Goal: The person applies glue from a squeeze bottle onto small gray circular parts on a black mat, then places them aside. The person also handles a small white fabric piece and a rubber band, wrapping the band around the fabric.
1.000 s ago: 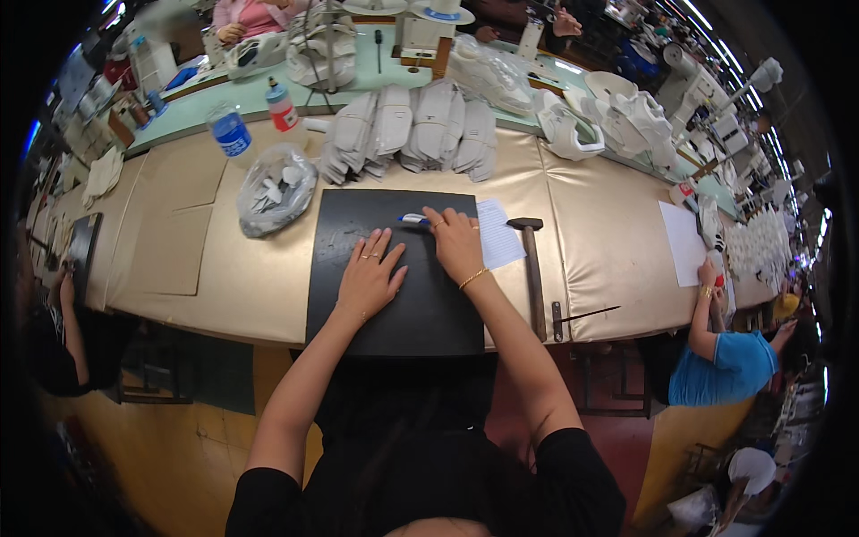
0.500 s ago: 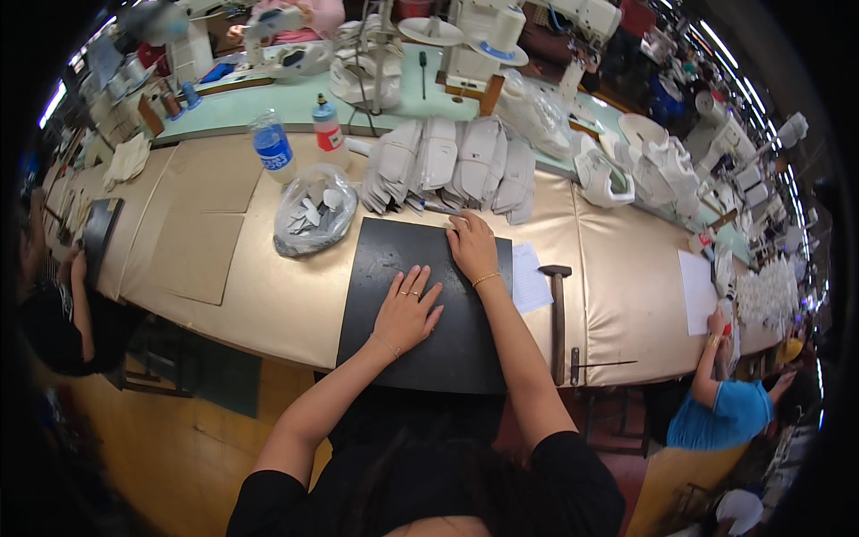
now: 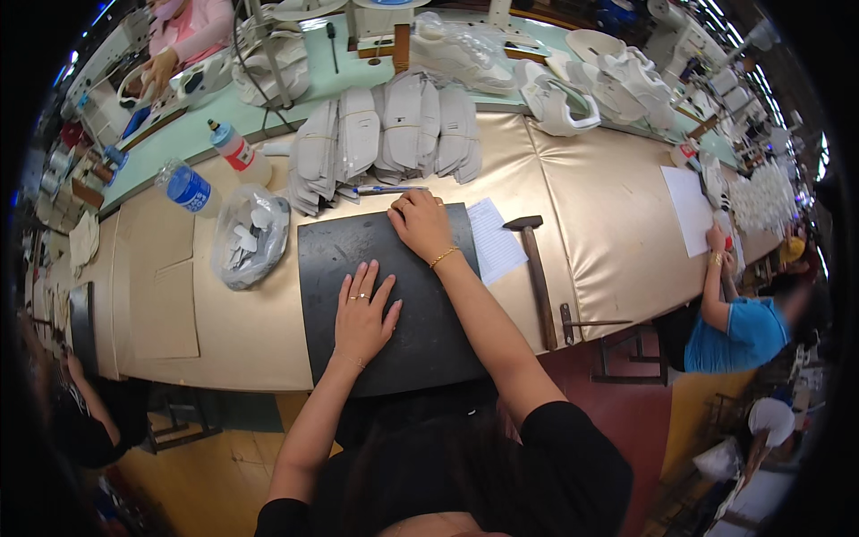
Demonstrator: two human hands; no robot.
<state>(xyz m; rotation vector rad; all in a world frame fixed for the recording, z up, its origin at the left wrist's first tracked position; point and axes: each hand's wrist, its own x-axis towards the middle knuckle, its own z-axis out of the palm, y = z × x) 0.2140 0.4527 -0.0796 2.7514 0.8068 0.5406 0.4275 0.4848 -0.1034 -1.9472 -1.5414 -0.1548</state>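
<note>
black board (image 3: 420, 309); left hand (image 3: 361, 324) spread on it; right hand (image 3: 425, 228) curled near pen (image 3: 380, 190), grip unclear

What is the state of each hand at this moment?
Left hand: open, resting on the black board.
Right hand: partly curled beside the pen; whether it holds it cannot be told.

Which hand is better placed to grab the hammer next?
Probably the right hand: it is nearer the hammer, and the right forearm lies between the hammer and the left hand, spread on the black board.
</note>
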